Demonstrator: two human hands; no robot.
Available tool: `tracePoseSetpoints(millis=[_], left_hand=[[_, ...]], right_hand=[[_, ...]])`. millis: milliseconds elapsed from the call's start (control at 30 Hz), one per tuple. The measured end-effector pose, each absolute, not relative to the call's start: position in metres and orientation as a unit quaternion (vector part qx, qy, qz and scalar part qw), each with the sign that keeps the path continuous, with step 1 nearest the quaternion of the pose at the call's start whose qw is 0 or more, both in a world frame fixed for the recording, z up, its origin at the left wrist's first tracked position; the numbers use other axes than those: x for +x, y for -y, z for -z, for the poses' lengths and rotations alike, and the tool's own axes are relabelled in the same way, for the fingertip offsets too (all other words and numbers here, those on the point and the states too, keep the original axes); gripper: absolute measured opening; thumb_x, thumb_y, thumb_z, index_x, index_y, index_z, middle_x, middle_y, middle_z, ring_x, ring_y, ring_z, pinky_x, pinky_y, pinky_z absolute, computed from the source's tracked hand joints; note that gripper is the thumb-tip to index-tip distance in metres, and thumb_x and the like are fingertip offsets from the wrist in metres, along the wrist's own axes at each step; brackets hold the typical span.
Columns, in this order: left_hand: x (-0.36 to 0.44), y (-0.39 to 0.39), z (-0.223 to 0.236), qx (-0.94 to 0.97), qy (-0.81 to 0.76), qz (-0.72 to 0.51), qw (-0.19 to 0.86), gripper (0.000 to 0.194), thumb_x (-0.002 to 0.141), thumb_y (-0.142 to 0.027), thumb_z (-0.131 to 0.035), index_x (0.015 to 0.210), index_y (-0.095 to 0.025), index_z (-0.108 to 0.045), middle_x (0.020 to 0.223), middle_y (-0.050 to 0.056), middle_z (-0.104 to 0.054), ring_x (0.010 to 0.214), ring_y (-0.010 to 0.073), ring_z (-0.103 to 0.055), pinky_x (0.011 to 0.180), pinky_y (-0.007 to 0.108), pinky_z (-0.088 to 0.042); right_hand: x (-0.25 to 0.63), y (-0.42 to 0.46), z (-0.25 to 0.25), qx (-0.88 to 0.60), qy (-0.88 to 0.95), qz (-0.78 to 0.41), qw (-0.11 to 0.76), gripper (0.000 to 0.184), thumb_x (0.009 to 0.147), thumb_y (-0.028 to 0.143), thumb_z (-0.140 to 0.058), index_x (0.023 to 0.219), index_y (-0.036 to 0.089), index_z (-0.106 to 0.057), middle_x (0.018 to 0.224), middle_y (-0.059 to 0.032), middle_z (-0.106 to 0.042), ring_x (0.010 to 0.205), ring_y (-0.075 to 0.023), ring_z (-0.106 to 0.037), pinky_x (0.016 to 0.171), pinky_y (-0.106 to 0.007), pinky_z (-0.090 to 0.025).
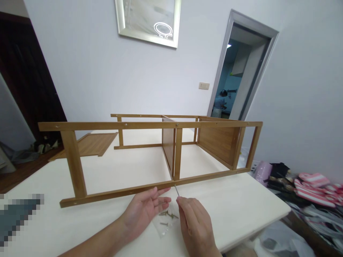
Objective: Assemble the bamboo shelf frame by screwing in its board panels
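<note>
A wooden shelf frame (177, 155) lies on its side on the white table. My right hand (195, 223) is closed around a hex key (177, 190), of which only a thin metal shaft shows. Its tip meets the lower front rail (120, 192) close to the middle post. To the left, my left hand (146, 207) is open, palm turned up, its fingertips by the underside of that rail. Several bolts (168, 214) lie on a clear plastic bag (162, 230) between my hands.
A loose slatted wooden panel (93, 144) lies at the table's left end. Beyond the right edge of the table (257, 200) are piled clothes and bags (313, 189). The wall has a framed mirror (147, 37), a switch (204, 86) and a doorway with a person (220, 103) inside.
</note>
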State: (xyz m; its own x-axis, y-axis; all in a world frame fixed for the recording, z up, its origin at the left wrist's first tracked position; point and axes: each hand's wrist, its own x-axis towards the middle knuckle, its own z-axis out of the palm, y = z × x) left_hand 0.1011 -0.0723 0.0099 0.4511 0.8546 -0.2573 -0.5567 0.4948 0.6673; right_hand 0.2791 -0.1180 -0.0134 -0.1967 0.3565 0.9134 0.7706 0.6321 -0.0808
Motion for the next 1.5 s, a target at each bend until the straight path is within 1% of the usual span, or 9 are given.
tracePoseSetpoints(millis=[233, 333, 400, 667, 833, 1000, 1167, 1333, 1500], left_hand=[[0.1007, 0.0721, -0.0091, 0.259, -0.3, -0.427, 0.813, 0.024, 0.091, -0.02, -0.056, 0.095, -0.004, -0.073, 0.111, 0.021, -0.07, 0.095, 0.0233, -0.068, 0.094, 0.037, -0.051], [0.1012, 0.0727, -0.0103, 0.261, -0.302, -0.426, 0.812, 0.024, 0.091, -0.02, -0.056, 0.095, -0.003, -0.073, 0.109, 0.021, -0.071, 0.094, 0.0232, -0.068, 0.093, 0.037, -0.051], [0.1013, 0.0729, -0.011, 0.264, -0.3, -0.425, 0.812, 0.026, 0.091, -0.02, -0.056, 0.097, -0.002, -0.073, 0.109, 0.021, -0.071, 0.094, 0.0232, -0.068, 0.093, 0.037, -0.051], [0.1015, 0.0727, -0.0113, 0.267, -0.302, -0.421, 0.812, 0.028, 0.092, -0.021, -0.054, 0.102, -0.001, -0.072, 0.111, 0.021, -0.071, 0.094, 0.023, -0.068, 0.094, 0.036, -0.05], [0.1015, 0.072, -0.0099, 0.262, -0.295, -0.422, 0.816, 0.029, 0.091, -0.02, -0.055, 0.104, 0.001, -0.072, 0.109, 0.022, -0.071, 0.093, 0.0231, -0.068, 0.093, 0.036, -0.051], [0.1005, 0.0716, -0.0076, 0.261, -0.292, -0.421, 0.818, 0.03, 0.091, -0.021, -0.056, 0.105, 0.001, -0.071, 0.109, 0.022, -0.071, 0.094, 0.023, -0.068, 0.092, 0.036, -0.051], [0.1005, 0.0715, -0.0076, 0.261, -0.293, -0.427, 0.815, 0.026, 0.091, -0.02, -0.056, 0.099, -0.002, -0.073, 0.119, 0.022, -0.068, 0.094, 0.0231, -0.068, 0.093, 0.037, -0.051], [0.1009, 0.0717, -0.0087, 0.261, -0.294, -0.42, 0.818, 0.029, 0.092, -0.021, -0.055, 0.105, 0.0, -0.07, 0.112, 0.023, -0.07, 0.095, 0.0234, -0.068, 0.094, 0.036, -0.05], [0.1004, 0.0726, -0.0093, 0.265, -0.285, -0.42, 0.82, 0.027, 0.092, -0.021, -0.056, 0.101, -0.001, -0.071, 0.109, 0.022, -0.071, 0.094, 0.0228, -0.069, 0.096, 0.037, -0.049]], right_hand=[[0.2821, 0.1181, 0.0146, -0.376, 0.756, 0.217, 0.489, 0.027, 0.091, 0.0, -0.05, 0.115, 0.01, -0.059, 0.092, -0.0126, -0.068, 0.083, -0.022, -0.061, 0.072, -0.037, -0.055], [0.2819, 0.1195, 0.0142, -0.381, 0.757, 0.214, 0.485, 0.027, 0.092, 0.0, -0.048, 0.114, 0.01, -0.06, 0.096, -0.0137, -0.067, 0.089, -0.0233, -0.059, 0.079, -0.039, -0.056], [0.2808, 0.1204, 0.0139, -0.387, 0.755, 0.204, 0.488, 0.025, 0.092, 0.0, -0.049, 0.112, 0.01, -0.061, 0.097, -0.0139, -0.066, 0.091, -0.0233, -0.058, 0.08, -0.039, -0.055], [0.2806, 0.1184, 0.0152, -0.385, 0.752, 0.195, 0.498, 0.028, 0.09, -0.001, -0.051, 0.113, 0.011, -0.061, 0.099, -0.0136, -0.065, 0.089, -0.0232, -0.055, 0.077, -0.039, -0.055], [0.2823, 0.1167, 0.0162, -0.386, 0.755, 0.201, 0.491, 0.029, 0.089, -0.001, -0.054, 0.115, 0.012, -0.06, 0.098, -0.0127, -0.067, 0.08, -0.0213, -0.053, 0.067, -0.036, -0.052], [0.2817, 0.1157, 0.0188, -0.385, 0.751, 0.154, 0.513, 0.031, 0.089, -0.004, -0.053, 0.114, 0.013, -0.059, 0.091, -0.0107, -0.063, 0.079, -0.0194, -0.053, 0.066, -0.034, -0.051], [0.2815, 0.1156, 0.0219, -0.401, 0.745, 0.143, 0.513, 0.03, 0.089, -0.003, -0.053, 0.111, 0.016, -0.059, 0.088, -0.0082, -0.061, 0.077, -0.0186, -0.052, 0.066, -0.034, -0.05], [0.2804, 0.1153, 0.021, -0.409, 0.736, 0.142, 0.52, 0.027, 0.091, 0.0, -0.051, 0.11, 0.017, -0.059, 0.088, -0.0068, -0.061, 0.076, -0.0175, -0.054, 0.066, -0.033, -0.05], [0.2804, 0.1154, 0.019, -0.41, 0.738, 0.134, 0.518, 0.029, 0.091, 0.0, -0.05, 0.111, 0.018, -0.059, 0.089, -0.007, -0.061, 0.077, -0.0183, -0.056, 0.068, -0.033, -0.051]])
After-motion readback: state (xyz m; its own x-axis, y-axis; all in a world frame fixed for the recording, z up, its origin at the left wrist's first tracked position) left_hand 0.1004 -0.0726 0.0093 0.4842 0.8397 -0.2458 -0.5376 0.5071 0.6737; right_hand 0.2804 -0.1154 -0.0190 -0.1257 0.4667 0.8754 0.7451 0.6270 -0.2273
